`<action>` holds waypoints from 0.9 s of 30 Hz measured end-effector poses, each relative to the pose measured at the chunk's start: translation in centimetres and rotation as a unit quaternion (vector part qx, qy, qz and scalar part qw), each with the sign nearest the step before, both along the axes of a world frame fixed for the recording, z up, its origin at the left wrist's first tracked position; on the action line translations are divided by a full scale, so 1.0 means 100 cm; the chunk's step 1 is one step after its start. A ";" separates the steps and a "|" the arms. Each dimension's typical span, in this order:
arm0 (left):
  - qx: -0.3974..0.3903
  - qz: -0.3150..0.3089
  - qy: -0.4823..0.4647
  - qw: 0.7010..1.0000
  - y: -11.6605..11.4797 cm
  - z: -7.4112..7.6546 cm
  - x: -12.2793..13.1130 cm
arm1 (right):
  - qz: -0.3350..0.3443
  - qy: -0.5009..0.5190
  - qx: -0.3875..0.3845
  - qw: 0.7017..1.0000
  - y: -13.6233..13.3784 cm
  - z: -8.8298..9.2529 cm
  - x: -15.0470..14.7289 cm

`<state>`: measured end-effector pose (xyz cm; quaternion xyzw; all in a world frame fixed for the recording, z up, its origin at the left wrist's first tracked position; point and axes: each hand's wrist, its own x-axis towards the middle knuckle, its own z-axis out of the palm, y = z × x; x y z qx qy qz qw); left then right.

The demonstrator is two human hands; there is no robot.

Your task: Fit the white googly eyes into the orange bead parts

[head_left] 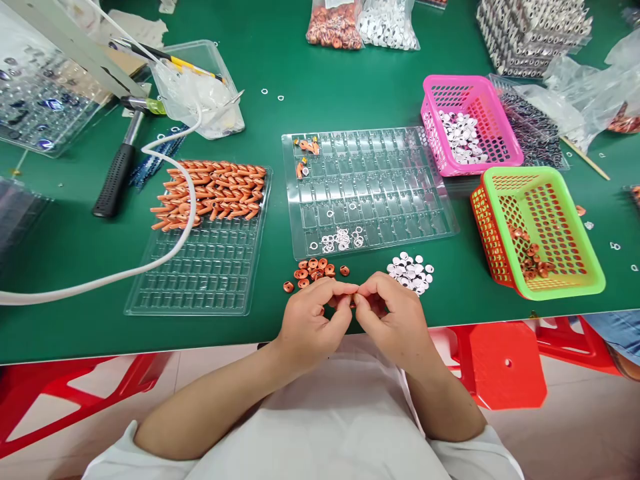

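At the table's front edge my left hand (317,317) and my right hand (393,317) meet, fingertips pinched together. Between them shows a sliver of a small copper-coloured piece (355,303), mostly hidden by the fingers. Just beyond my left hand lies a loose pile of copper-coloured round pieces with holes (314,268). A pile of white discs (410,272) sits beside my right hand. Farther back is a clear compartment tray (380,180), with small white rings (341,239) along its near side and a few copper-coloured parts (307,147) at its far left corner.
At left, another clear tray (195,287) bears rows of copper-coloured tubes (215,190), crossed by a white hose (187,220). A hammer (120,167) lies beyond. To the right stand a pink basket (510,143) of white discs and a green basket (590,260) with copper-coloured pieces.
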<state>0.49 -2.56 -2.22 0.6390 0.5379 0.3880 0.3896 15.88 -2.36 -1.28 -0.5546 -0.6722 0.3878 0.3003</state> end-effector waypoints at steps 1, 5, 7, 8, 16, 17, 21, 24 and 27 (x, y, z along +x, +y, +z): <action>-0.004 0.002 -0.001 1.000 0.000 0.000 0.000 | 0.000 -0.002 0.002 1.000 0.000 0.000 -0.001; -0.034 0.017 -0.013 0.999 0.001 -0.002 0.002 | -0.008 -0.009 0.008 1.000 -0.001 -0.004 -0.005; -0.054 0.026 -0.025 0.998 0.003 -0.001 0.003 | -0.012 -0.008 0.012 1.000 0.000 -0.006 -0.006; -0.071 0.030 -0.038 0.996 0.004 0.000 0.004 | -0.013 -0.007 0.015 1.000 0.000 -0.006 -0.005; -0.240 0.069 -0.232 0.940 0.019 0.015 0.007 | 0.001 0.031 0.064 0.997 -0.002 0.002 0.010; -0.252 0.071 -0.243 0.934 0.021 0.016 0.006 | 0.002 0.034 0.080 0.996 -0.005 0.000 0.012; -0.288 0.078 -0.261 0.918 0.023 0.020 0.006 | 0.000 0.020 0.179 0.984 -0.014 -0.015 0.011; -0.282 0.074 -0.278 0.915 0.021 0.018 0.010 | -0.015 -0.017 0.232 0.973 -0.017 -0.023 0.007; -0.263 0.075 -0.281 0.920 0.018 0.016 0.013 | -0.029 -0.026 0.243 0.969 -0.018 -0.024 0.004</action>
